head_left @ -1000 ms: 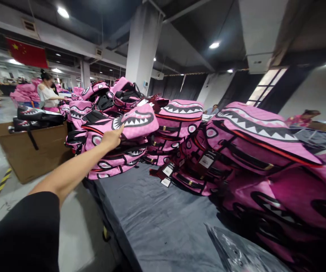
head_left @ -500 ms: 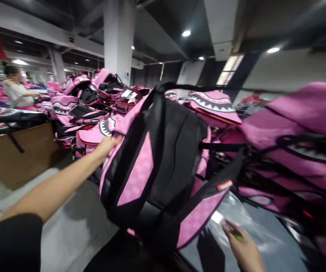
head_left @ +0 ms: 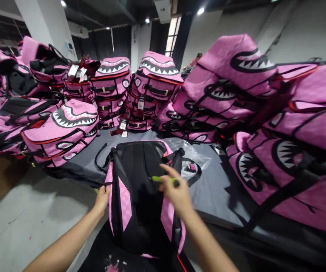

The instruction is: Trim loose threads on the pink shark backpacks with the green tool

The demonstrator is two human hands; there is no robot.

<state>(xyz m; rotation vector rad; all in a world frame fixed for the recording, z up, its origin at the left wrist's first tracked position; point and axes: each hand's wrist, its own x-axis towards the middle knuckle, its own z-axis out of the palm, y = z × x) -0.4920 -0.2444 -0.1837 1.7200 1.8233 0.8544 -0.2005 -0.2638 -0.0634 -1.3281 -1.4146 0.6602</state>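
A pink and black backpack stands upright at the table's edge, with its black padded back and shoulder straps toward me. My left hand is closed on its left side. Over the right part of the back panel, my right hand holds a slim yellow-green tool with a dark end; its exact kind is unclear. The index finger of that hand reaches forward. Behind the backpack, a clear plastic bag lies on the grey tabletop.
Stacked pink shark-mouth backpacks line the table's back. More lie at left, and a big pile rises at right. Paper tags hang from some. Pale floor shows at lower left.
My view has turned right and down. The backpack has come down and stands straighter before me. My right hand has moved from beside the plastic bag to over the back panel.
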